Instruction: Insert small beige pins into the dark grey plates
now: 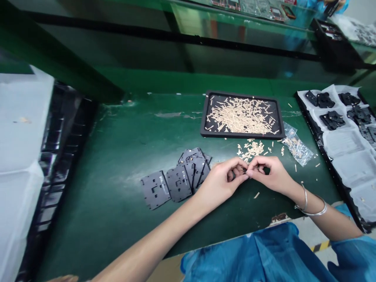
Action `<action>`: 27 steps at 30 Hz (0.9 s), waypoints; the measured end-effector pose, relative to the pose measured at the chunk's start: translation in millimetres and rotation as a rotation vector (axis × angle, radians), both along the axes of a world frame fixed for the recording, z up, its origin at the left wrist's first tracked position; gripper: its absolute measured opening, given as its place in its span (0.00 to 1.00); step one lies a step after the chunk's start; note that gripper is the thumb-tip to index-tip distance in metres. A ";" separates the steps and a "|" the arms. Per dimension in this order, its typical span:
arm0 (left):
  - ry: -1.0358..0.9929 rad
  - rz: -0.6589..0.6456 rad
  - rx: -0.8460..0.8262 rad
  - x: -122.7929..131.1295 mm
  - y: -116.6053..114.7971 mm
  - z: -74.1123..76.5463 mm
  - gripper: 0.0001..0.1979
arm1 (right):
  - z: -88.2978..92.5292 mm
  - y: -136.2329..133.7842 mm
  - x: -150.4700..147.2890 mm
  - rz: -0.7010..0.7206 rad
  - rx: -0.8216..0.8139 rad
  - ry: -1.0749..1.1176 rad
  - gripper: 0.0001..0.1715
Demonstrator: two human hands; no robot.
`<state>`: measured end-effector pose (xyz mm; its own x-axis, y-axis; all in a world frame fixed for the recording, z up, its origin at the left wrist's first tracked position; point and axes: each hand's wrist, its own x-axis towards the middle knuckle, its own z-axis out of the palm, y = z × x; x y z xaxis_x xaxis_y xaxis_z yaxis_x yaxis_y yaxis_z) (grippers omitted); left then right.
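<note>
My left hand (221, 178) and my right hand (269, 173) meet fingertip to fingertip above the green bench, both pinched closed. A small dark piece (244, 170) shows between them, mostly hidden by the fingers, and I cannot make out its kind. Just beyond the fingertips lies a loose pile of small beige strips (255, 149). Left of my left hand, flat dark grey plates (155, 189) with cut-outs lie fanned and overlapping, and small bits rest on the rear ones. A black tray (202, 127) behind my hands holds a heap of beige strips (239, 115).
A clear plastic bag (298, 147) with small pieces lies right of the pile. At the right edge, a white-lined compartment tray (340, 145) holds black parts (331, 119). Another white-lined tray (20, 129) stands left. A glass shelf (249, 17) crosses the back; part of another person (342, 6) shows beyond it.
</note>
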<state>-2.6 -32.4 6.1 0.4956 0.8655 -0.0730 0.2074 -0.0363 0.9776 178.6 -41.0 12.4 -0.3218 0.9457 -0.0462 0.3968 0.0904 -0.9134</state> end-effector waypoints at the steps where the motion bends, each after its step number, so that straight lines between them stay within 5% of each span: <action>1: -0.013 0.012 -0.005 -0.1 -0.5 0.5 0.04 | 0.6 0.2 0.3 0.000 0.002 -0.001 0.08; 8: -0.167 0.072 -0.208 -1.0 2.0 2.5 0.03 | 4.5 0.3 1.5 0.002 0.076 -0.037 0.06; 17: -0.271 0.105 -0.384 -0.6 1.5 9.1 0.11 | 6.1 3.2 -1.9 -0.075 -0.097 0.081 0.06; 27: -0.247 0.066 -0.118 -4.2 4.2 4.6 0.06 | 4.8 1.7 -4.9 -0.004 -0.212 0.123 0.05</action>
<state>-6.8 -28.2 10.7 0.4533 0.8894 -0.0587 -0.0401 0.0861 0.9955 173.8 -39.3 17.2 -0.3338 0.9203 -0.2042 0.2817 -0.1093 -0.9533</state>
